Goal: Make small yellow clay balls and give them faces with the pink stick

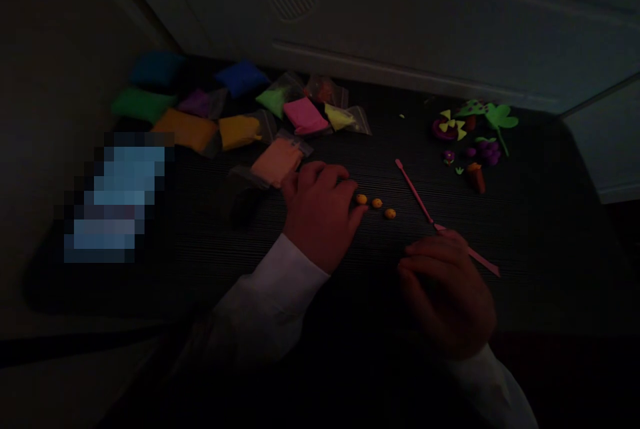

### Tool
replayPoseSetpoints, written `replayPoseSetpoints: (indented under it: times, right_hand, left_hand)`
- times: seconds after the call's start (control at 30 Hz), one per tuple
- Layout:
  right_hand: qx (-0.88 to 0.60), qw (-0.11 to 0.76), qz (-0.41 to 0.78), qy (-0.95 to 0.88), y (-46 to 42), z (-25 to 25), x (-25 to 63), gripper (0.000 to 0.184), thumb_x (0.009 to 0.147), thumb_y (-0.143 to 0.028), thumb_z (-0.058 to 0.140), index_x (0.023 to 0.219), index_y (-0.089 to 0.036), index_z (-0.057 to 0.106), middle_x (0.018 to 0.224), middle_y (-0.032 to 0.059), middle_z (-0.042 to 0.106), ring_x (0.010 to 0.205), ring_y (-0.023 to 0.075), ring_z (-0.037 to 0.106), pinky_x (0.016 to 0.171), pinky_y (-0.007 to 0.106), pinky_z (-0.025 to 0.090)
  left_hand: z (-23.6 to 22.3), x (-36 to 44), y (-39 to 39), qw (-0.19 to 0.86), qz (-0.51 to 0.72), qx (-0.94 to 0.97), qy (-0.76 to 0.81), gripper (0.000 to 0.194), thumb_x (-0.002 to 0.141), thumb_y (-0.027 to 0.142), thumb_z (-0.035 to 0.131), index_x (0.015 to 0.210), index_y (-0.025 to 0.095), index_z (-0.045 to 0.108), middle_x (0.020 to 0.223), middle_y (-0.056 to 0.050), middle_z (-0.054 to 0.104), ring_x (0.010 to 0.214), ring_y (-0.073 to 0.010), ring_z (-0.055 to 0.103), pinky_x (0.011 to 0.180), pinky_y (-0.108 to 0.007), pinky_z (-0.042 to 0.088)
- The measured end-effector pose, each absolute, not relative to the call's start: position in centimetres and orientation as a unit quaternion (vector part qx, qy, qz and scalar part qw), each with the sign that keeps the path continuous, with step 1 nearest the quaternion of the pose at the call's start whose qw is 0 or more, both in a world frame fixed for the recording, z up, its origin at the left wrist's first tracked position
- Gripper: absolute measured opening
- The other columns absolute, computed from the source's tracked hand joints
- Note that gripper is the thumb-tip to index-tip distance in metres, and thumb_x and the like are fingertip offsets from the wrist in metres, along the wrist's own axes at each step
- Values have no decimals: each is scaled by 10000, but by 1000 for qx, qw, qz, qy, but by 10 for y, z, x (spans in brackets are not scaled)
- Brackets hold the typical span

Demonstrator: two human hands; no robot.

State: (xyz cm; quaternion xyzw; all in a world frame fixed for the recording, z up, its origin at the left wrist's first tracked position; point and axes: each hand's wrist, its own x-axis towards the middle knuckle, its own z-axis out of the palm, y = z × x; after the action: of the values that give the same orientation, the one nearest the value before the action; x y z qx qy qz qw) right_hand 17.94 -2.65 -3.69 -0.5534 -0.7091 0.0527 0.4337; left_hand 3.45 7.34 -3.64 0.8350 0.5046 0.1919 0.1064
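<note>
My left hand (323, 212) rests on the dark table, fingers bent and thumb apart from the forefinger. Close by its thumb and forefinger lies a small speckled yellow-orange clay ball (361, 199); whether they touch it I cannot tell. Another such ball (377, 203) and a third ball (390, 213) continue the row to the right. My right hand (450, 292) is curled near the front, thumb and fingertips together; anything between them is too dark to make out. Just beyond it lies a thin pink modelling tool (415, 190), its wider end partly behind the knuckles.
Bags of coloured clay lie at back left, among them an orange bag (185, 130), a pink bag (306, 115) and a peach bag (279, 159). A lit, blurred screen (120, 195) stands at left. Small clay figures, including purple grapes (487, 151) and a green flower (500, 117), lie at back right.
</note>
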Motion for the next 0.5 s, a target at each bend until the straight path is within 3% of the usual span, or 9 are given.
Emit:
replayPoseSetpoints:
  times: [0.17, 0.27, 0.5]
  right_hand:
    - [-549, 446, 61, -704, -26, -39, 181, 190, 680, -54, 620, 825, -172, 583, 798, 32, 631, 754, 167, 589, 828, 496, 400]
    - [-550, 451, 63, -701, -25, -39, 181, 180, 690, -64, 612, 825, -179, 582, 800, 25, 633, 752, 162, 591, 840, 494, 398]
    - [-556, 425, 17, -714, -24, -17, 183, 179, 690, -71, 628, 829, -175, 584, 806, 26, 643, 768, 177, 600, 810, 480, 421]
  left_hand:
    - [-41, 36, 77, 115, 189, 835, 504, 118, 764, 266, 571, 829, 202, 646, 1015, -48, 633, 1059, -297, 448, 871, -509, 286]
    - [-35, 34, 74, 145, 198, 836, 490, 122, 766, 259, 572, 860, 208, 630, 984, -27, 655, 1037, -268, 483, 899, -486, 297]
    - [3, 26, 43, 242, 242, 822, 455, 191, 768, 224, 569, 953, 185, 597, 918, 10, 671, 844, -126, 600, 793, -235, 446]
